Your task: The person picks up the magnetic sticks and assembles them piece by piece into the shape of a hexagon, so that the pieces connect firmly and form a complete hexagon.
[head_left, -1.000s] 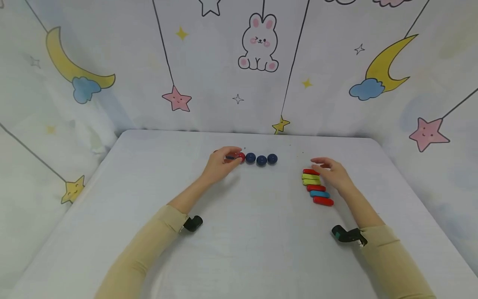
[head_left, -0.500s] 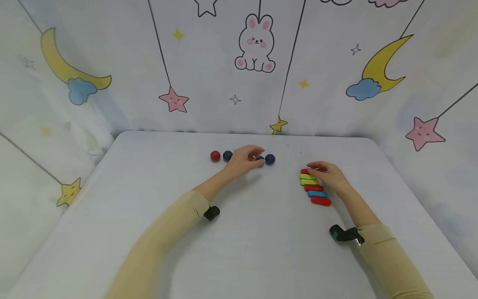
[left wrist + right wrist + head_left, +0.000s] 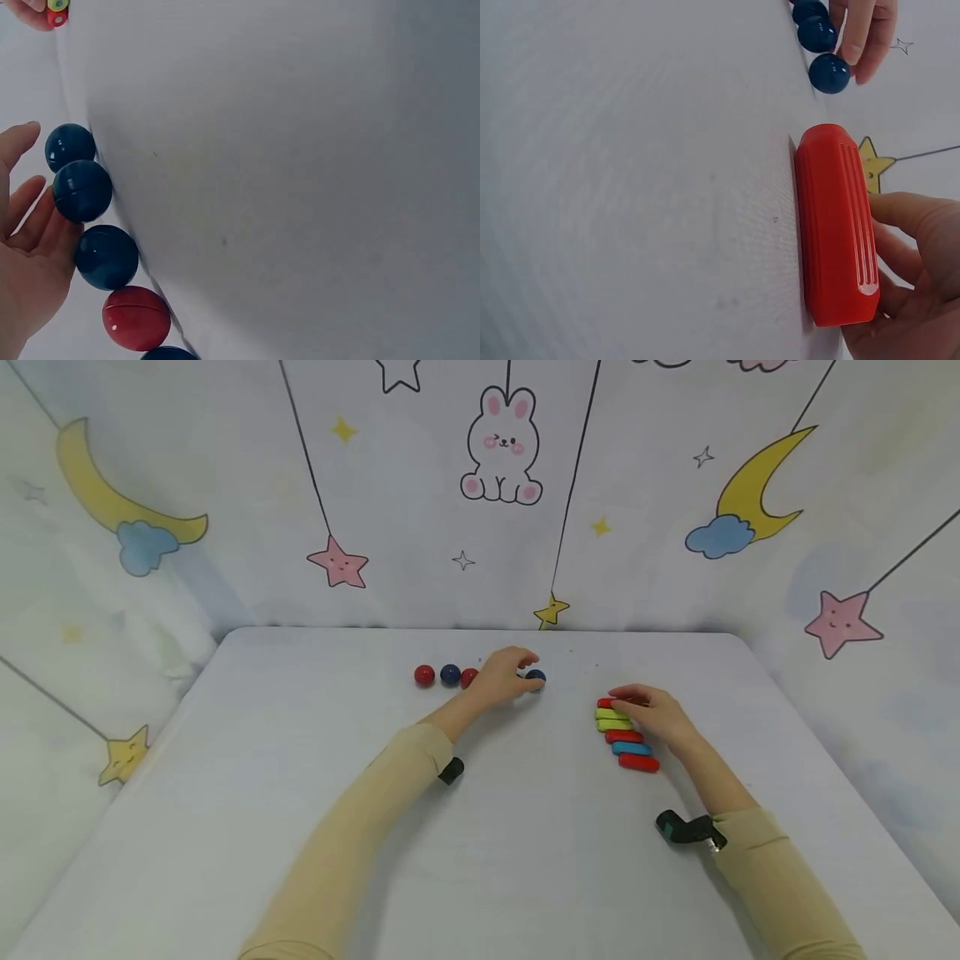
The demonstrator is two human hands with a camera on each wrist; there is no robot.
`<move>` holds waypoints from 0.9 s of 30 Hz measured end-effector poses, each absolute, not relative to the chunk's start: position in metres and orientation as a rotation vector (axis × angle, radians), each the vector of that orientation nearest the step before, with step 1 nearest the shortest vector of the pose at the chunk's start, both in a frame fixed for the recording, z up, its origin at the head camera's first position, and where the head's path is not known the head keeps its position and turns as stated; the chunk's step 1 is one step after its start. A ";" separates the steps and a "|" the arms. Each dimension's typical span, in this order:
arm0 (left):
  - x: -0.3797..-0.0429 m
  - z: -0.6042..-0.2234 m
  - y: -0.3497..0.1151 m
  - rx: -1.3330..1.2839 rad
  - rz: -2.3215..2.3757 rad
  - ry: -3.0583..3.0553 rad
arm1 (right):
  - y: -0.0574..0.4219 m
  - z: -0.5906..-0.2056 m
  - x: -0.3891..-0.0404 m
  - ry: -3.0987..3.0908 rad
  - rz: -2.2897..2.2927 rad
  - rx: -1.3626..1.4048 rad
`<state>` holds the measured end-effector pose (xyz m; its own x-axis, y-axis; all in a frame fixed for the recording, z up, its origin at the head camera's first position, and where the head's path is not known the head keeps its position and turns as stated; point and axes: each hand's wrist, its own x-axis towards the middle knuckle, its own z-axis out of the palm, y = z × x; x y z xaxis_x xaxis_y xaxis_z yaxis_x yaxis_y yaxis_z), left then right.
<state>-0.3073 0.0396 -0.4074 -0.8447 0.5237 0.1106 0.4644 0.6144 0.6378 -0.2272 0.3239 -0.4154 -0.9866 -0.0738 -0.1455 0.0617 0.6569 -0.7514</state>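
Note:
In the head view a row of glossy balls lies near the table's back edge: a red ball (image 3: 424, 675), a blue ball (image 3: 450, 674), a second red ball (image 3: 468, 677), then more blue ones. My left hand (image 3: 504, 675) covers part of this row, thumb and fingers spread around the rightmost blue ball (image 3: 536, 679). In the left wrist view, seamed blue balls (image 3: 106, 257) stand before the open palm. My right hand (image 3: 656, 710) has thumb and fingers about the farthest ribbed red block (image 3: 604, 702), whose right end is hidden.
Towards me from that block, yellow-green blocks (image 3: 614, 725), a red block (image 3: 624, 737), a blue block (image 3: 632, 748) and a nearer red block (image 3: 639, 762) line up slantwise on the white table (image 3: 547, 843). A patterned cloth (image 3: 420, 485) hangs behind.
My left hand has slid rightward along the row, uncovering the balls at its left. My right hand has lowered leftward onto the farthest red block. The head view has shifted slightly.

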 end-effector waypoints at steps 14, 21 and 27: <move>-0.310 -0.410 0.045 0.843 0.890 2.757 | 0.321 -0.419 -0.228 2.698 -1.233 -0.014; -0.304 -0.410 0.045 0.917 0.957 2.733 | 0.322 -0.420 -0.228 2.693 -1.235 -0.020; -0.292 -0.407 0.040 1.055 1.037 2.693 | 0.323 -0.418 -0.229 2.710 -1.202 -0.014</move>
<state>-0.2919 0.0397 -0.4069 -0.7622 0.6244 0.1709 0.5778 0.5370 0.6147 -0.2288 0.3228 -0.4179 -0.9843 -0.0798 -0.1573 0.0630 0.6740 -0.7361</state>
